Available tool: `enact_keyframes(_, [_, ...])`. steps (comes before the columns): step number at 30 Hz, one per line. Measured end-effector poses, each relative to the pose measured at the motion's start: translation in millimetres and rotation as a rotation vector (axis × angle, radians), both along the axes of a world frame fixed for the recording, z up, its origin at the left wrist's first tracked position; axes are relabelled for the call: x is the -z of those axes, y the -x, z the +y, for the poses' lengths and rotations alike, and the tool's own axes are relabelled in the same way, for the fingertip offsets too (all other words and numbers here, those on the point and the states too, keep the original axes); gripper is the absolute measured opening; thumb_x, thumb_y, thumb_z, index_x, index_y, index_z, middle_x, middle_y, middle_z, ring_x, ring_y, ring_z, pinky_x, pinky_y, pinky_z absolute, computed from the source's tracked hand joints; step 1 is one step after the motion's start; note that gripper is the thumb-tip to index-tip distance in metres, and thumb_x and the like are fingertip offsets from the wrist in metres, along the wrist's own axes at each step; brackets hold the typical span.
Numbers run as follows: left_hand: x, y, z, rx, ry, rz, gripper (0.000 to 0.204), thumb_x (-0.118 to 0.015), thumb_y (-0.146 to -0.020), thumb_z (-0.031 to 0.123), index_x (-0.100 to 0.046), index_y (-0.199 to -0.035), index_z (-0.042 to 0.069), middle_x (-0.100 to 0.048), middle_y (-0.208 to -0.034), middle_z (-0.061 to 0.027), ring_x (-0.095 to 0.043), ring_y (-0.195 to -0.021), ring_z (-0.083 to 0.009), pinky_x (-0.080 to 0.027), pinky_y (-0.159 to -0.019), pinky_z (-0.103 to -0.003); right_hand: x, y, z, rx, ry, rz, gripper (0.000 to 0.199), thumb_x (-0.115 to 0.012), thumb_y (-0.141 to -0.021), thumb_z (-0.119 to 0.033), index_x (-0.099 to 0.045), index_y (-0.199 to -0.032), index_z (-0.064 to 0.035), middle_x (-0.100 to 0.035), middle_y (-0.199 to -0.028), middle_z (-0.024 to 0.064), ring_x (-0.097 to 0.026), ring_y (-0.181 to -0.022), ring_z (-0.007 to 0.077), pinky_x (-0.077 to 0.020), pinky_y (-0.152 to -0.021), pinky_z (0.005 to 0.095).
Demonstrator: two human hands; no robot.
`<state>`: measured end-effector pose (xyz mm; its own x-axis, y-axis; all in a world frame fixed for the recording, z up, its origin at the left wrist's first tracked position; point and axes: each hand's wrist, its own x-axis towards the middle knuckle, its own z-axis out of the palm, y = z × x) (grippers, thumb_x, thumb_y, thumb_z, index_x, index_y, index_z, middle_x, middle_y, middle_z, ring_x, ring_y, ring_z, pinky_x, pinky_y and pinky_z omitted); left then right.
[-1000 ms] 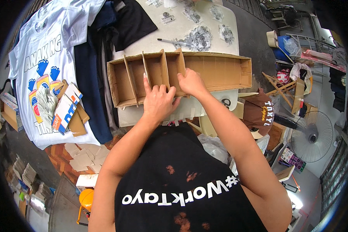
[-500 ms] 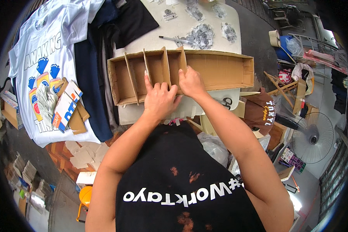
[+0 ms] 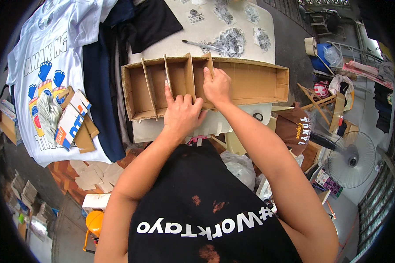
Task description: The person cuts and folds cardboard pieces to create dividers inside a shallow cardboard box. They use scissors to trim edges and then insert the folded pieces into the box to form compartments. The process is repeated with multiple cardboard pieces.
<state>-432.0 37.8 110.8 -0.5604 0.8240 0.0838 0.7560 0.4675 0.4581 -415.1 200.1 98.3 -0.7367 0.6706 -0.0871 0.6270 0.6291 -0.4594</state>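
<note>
Cardboard tray lengthwise left to right, open side up, dividers crosswise

the scene is lit evenly by soft daylight, and no hard shadows are cast. only faint shade is seen inside the cardboard box, below its walls and dividers, and under the left hand and the right hand. the white table and the white t-shirt are rendered bright, close to washed out, and small glints are given off by the clear plastic packets. the centre is held sharp. strong fisheye distortion is shown: the box's straight edges are bowed, and things near the rim are squeezed and softened. the picture is enclosed by a black circular border, and the upper right rim is overexposed.
</note>
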Motion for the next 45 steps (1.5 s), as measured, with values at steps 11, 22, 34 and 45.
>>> enact_keyframes(11, [-2, 0, 2, -0.008, 0.003, -0.014, 0.031, -0.074, -0.077, 0.040, -0.061, -0.086, 0.013, -0.058, -0.075, -0.0079, -0.063, -0.078, -0.0260, -0.013, -0.112, -0.072, -8, 1, -5, -0.029, -0.047, -0.046, 0.038, -0.049, -0.099, -0.033, -0.061, -0.083, -0.0015, -0.063, -0.092, 0.0191, -0.061, -0.084, 0.0439, -0.0482, -0.076, 0.0530])
enact_keyframes(22, [-6, -4, 3, 0.035, 0.043, 0.095, 0.029, -0.069, -0.084, 0.041, -0.063, -0.086, 0.013, -0.062, -0.077, -0.0092, -0.065, -0.077, -0.0270, -0.016, -0.110, -0.072, -9, -2, 0, 0.045, 0.016, -0.073, 0.038, -0.052, -0.096, -0.036, -0.066, -0.089, -0.0015, -0.067, -0.099, 0.0202, -0.064, -0.089, 0.0419, -0.0506, -0.081, 0.0517])
enact_keyframes(34, [-12, 16, 13, 0.108, 0.180, 0.109, 0.037, -0.058, -0.093, 0.049, -0.065, -0.092, 0.013, -0.070, -0.074, -0.0148, -0.070, -0.080, -0.0344, -0.021, -0.107, -0.072, -38, -175, 37, 0.049, -0.235, 0.586, 0.010, -0.066, -0.083, -0.010, -0.069, -0.091, -0.0039, -0.068, -0.093, 0.0130, -0.063, -0.093, 0.0325, -0.0501, -0.082, 0.0412])
enact_keyframes(45, [-81, 62, 45, 0.135, 0.281, -0.188, 0.038, -0.057, -0.097, 0.044, -0.074, -0.105, 0.011, -0.066, -0.075, -0.0147, -0.066, -0.072, -0.0264, -0.051, -0.072, -0.039, -1, -305, -4, 0.352, 0.061, 0.496, 0.010, -0.064, -0.086, -0.007, -0.068, -0.093, 0.0001, -0.068, -0.091, 0.0140, -0.067, -0.083, 0.0293, -0.0538, -0.075, 0.0365])
